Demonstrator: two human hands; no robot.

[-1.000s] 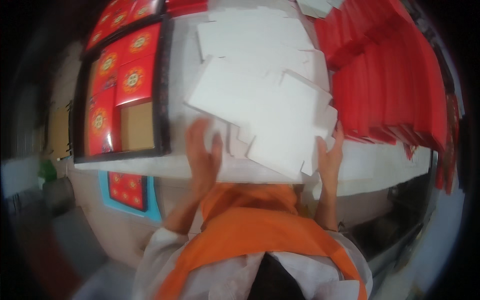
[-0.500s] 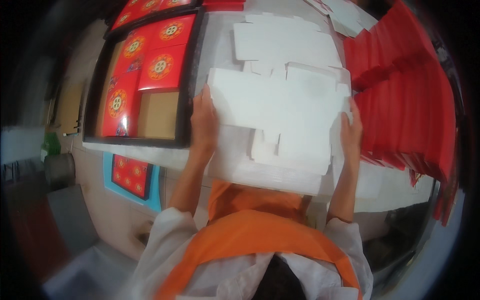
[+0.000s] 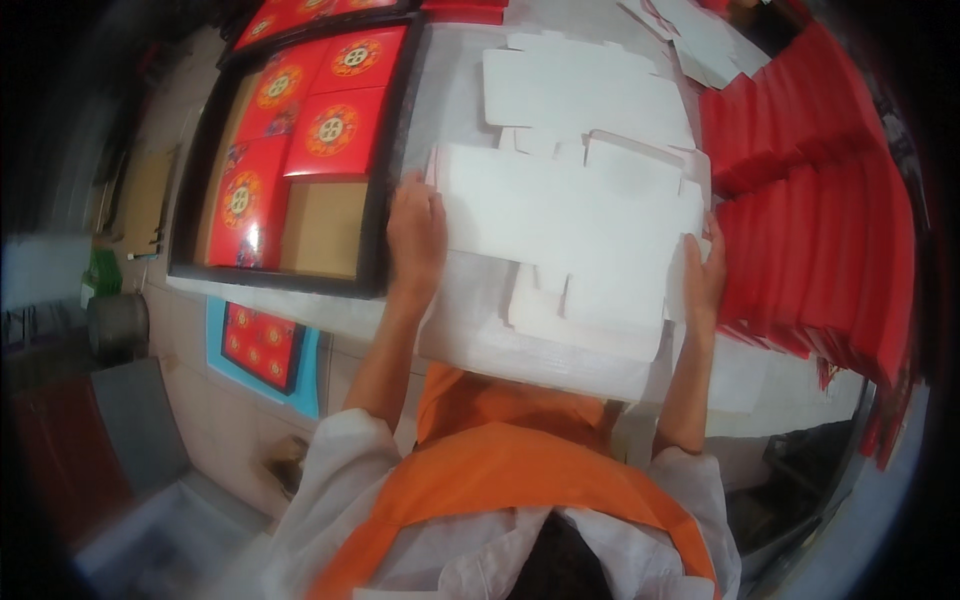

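A flat white box blank (image 3: 590,215) with cut flaps lies before me on the table, overlapping other white blanks (image 3: 585,85) beyond it. My left hand (image 3: 417,235) is at its left edge, fingers curled against a flap. At the right edge my right hand (image 3: 703,270) grips the card, thumb on the near side and fingers partly hidden behind it. Left of my left hand stands a black-rimmed tray (image 3: 375,235) holding several red boxes (image 3: 330,135) with round gold motifs; its brown bottom shows in one corner.
Tall rows of red folded card (image 3: 800,240) stand close by my right hand. Another tray of red boxes (image 3: 300,15) sits at the far left. On the floor, a smaller red-filled tray (image 3: 262,345) rests on a blue sheet (image 3: 308,390). More white blanks (image 3: 715,45) lie far right.
The whole view has shifted slightly. My left fingers, stretched up along the blank's edge before, are now more curled at it. My right hand stays at the right edge.
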